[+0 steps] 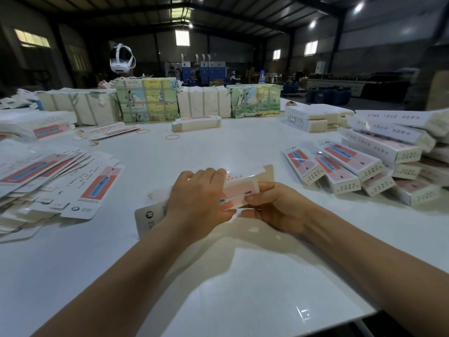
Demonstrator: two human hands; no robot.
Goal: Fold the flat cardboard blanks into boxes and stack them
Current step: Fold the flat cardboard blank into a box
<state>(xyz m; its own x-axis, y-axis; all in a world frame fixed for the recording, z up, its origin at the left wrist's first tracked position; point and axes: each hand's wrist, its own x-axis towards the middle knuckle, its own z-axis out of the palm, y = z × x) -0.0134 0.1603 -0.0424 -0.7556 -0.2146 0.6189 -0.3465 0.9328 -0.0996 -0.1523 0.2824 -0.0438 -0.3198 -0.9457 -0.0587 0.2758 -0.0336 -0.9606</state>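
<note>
Head view only. Both hands work over the white glossy counter (218,288), dead centre.

Left hand (199,203): grip clenched over the top of a partly folded white-and-pink cardboard blank (240,188), fingers curled down over its far edge. Right hand (274,207): grip pinching the same blank at its near right edge, thumb and fingertips on the pink panel. The blank sits at frame centre, one brown inner flap sticking out toward 1 o'clock, its rounded white tab end poking out under the left wrist at 8 o'clock. Whether it rests on the counter or is lifted clear: cannot tell.

9 o'clock: fanned heap of flat white printed blanks (48,181) with red-and-blue panels, lying spread on the counter.

3 o'clock: pile of finished white-and-pink boxes (349,166), some lying side by side, more heaped loosely behind toward the right edge.

12 o'clock, far edge of the counter: a row of paper-wrapped strapped bundles (145,100), two plain white, two with green and yellow printed wrap. One folded box (196,124) lies alone just in front of them. Yellow rubber bands (172,136) are scattered near it, toward 11 o'clock.

Behind the bundles at 11 o'clock: a white headset (121,58) on another person's head. Background is a dim warehouse; the right side is motion-blurred.
</note>
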